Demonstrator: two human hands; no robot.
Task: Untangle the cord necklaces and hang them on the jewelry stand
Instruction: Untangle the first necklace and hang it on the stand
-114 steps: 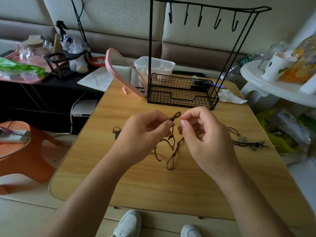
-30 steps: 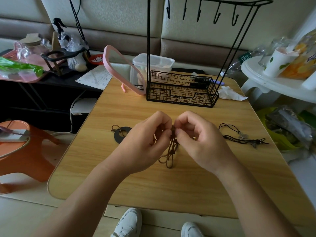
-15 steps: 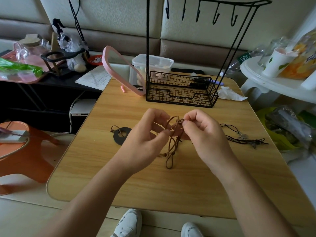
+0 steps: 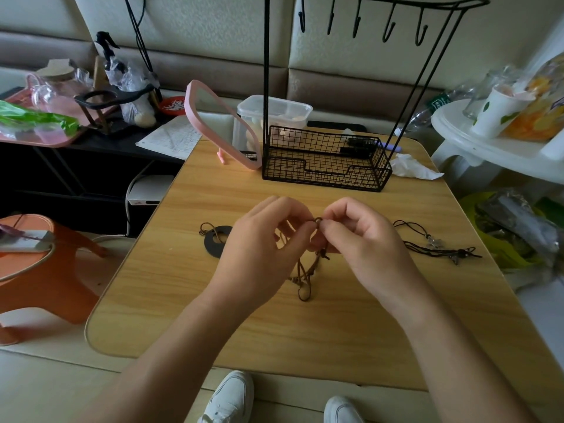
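Observation:
Above the middle of the wooden table (image 4: 305, 325), my left hand (image 4: 262, 254) and my right hand (image 4: 369, 248) both pinch a tangled brown cord necklace (image 4: 306, 273); its loops hang down to the tabletop. A black ring pendant (image 4: 218, 241) on a brown cord lies just left of my left hand. A black cord necklace (image 4: 436, 244) with small clear charms lies on the table right of my right hand. The black wire jewelry stand (image 4: 323, 160) stands at the table's far edge, its several hooks (image 4: 360, 21) bare.
A pink-framed mirror (image 4: 222, 123) leans left of the stand, with a clear plastic box (image 4: 274, 114) behind it. A crumpled tissue (image 4: 412, 167) lies right of the stand. An orange stool (image 4: 42, 270) stands at left, a white side table (image 4: 494, 148) with cups at right.
My hands have drawn the knot closer together and slightly higher, fingertips almost meeting. The brown cord's loops hang shorter beneath them. The other necklaces have not moved.

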